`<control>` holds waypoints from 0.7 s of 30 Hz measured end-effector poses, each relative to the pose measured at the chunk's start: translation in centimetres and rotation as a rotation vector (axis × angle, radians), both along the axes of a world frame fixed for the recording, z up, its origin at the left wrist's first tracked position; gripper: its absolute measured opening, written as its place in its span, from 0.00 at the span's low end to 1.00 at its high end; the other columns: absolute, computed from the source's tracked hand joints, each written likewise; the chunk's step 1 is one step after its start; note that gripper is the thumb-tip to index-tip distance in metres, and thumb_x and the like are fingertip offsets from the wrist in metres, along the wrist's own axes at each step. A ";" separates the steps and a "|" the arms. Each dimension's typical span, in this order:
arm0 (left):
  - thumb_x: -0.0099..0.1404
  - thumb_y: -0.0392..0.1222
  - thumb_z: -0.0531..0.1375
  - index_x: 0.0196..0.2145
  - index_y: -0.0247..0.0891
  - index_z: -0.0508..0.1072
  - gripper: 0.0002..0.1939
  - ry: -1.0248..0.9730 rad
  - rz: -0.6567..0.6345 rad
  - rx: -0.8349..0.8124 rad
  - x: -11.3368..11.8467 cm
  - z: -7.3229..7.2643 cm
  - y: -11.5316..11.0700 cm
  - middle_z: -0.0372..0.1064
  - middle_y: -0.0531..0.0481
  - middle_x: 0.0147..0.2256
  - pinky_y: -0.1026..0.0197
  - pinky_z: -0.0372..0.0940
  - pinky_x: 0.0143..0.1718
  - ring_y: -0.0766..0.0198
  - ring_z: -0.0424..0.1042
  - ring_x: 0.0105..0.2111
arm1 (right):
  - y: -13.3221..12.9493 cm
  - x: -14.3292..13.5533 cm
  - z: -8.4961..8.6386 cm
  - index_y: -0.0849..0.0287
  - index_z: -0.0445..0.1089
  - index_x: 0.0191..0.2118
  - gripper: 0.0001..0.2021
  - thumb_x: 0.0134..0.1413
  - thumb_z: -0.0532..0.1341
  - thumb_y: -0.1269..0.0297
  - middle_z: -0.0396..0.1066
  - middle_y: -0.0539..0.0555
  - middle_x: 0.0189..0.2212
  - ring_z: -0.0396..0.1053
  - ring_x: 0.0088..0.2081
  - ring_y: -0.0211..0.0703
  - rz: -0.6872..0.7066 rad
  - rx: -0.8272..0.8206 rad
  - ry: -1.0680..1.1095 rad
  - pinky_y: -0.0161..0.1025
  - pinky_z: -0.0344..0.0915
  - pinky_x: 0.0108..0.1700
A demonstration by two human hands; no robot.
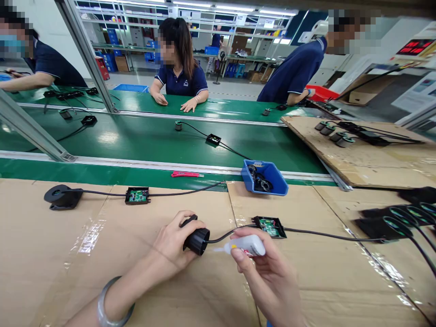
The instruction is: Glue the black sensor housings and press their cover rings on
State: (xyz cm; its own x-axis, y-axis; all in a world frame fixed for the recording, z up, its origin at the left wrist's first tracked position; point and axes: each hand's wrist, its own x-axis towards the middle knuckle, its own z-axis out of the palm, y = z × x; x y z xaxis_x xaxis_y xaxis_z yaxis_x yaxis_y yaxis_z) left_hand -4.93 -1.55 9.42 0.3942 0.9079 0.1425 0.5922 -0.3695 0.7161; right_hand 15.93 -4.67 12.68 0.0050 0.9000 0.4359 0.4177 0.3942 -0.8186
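My left hand (175, 240) is closed around a black round plastic housing (197, 241), tilted so that its side faces right. A black cable (225, 236) runs from the housing to a small open black box with a green circuit board (271, 227). In my right hand (269, 268) is a small white glue bottle (250, 246), held between thumb and fingers. Its thin nozzle points left, close to the housing's rim; whether it touches cannot be made out.
Another black housing (62, 197) is wired to an open circuit box (137, 195) on the left. Behind are a red utility knife (186, 174) and a blue bin (282, 184) of black rings. A green conveyor (143, 136) carries wired parts. Several black parts (384, 222) lie right. Co-workers sit opposite.
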 end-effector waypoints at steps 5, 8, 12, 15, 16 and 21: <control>0.56 0.27 0.63 0.50 0.48 0.71 0.26 -0.009 -0.008 0.011 -0.1 -0.1 -0.1 0.63 0.44 0.54 0.45 0.72 0.50 0.48 0.72 0.53 | -0.1 -0.2 -0.6 0.54 0.68 0.46 0.07 0.64 0.61 0.64 0.74 0.51 0.33 0.72 0.27 0.36 0.039 0.023 -0.057 0.30 0.70 0.27; 0.56 0.27 0.63 0.50 0.49 0.71 0.26 -0.003 -0.016 0.027 -0.1 -0.2 -0.2 0.63 0.44 0.55 0.46 0.72 0.50 0.48 0.71 0.54 | -0.1 -0.3 -0.6 0.55 0.68 0.46 0.06 0.64 0.61 0.64 0.74 0.53 0.34 0.73 0.31 0.38 0.037 0.068 -0.094 0.30 0.71 0.29; 0.58 0.27 0.63 0.50 0.48 0.71 0.25 0.006 -0.028 0.061 0.0 -0.1 -0.2 0.63 0.43 0.55 0.48 0.73 0.49 0.49 0.72 0.54 | 0.0 -0.3 -0.1 0.57 0.68 0.45 0.06 0.64 0.61 0.66 0.74 0.53 0.33 0.74 0.33 0.38 0.039 0.125 -0.144 0.30 0.70 0.32; 0.58 0.27 0.62 0.50 0.48 0.71 0.25 0.014 -0.032 0.089 0.1 0.0 -0.1 0.62 0.43 0.55 0.48 0.73 0.48 0.49 0.72 0.53 | 0.0 -0.3 0.2 0.57 0.68 0.45 0.06 0.64 0.61 0.67 0.73 0.52 0.33 0.73 0.32 0.37 0.050 0.141 -0.154 0.29 0.69 0.31; 0.58 0.27 0.62 0.50 0.48 0.71 0.25 0.014 -0.033 0.100 0.1 0.1 -0.2 0.62 0.43 0.55 0.48 0.74 0.47 0.49 0.73 0.52 | 0.0 -0.4 0.3 0.58 0.68 0.45 0.06 0.64 0.61 0.67 0.73 0.52 0.33 0.73 0.32 0.36 0.056 0.141 -0.156 0.29 0.69 0.31; 0.59 0.26 0.61 0.51 0.49 0.70 0.26 0.016 -0.034 0.152 0.1 -0.1 -0.2 0.62 0.42 0.56 0.50 0.75 0.45 0.50 0.73 0.51 | 0.1 -0.7 0.7 0.58 0.67 0.44 0.05 0.63 0.61 0.68 0.71 0.51 0.31 0.71 0.30 0.35 0.070 0.156 -0.168 0.29 0.67 0.30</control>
State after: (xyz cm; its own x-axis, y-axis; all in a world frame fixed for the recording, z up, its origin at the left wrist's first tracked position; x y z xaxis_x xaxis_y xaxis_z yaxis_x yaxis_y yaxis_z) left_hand -4.85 -1.76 9.36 0.4279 0.8624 0.2706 0.5882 -0.4930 0.6411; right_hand 15.23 -4.60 13.39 -0.1392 0.8174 0.5590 0.5106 0.5429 -0.6667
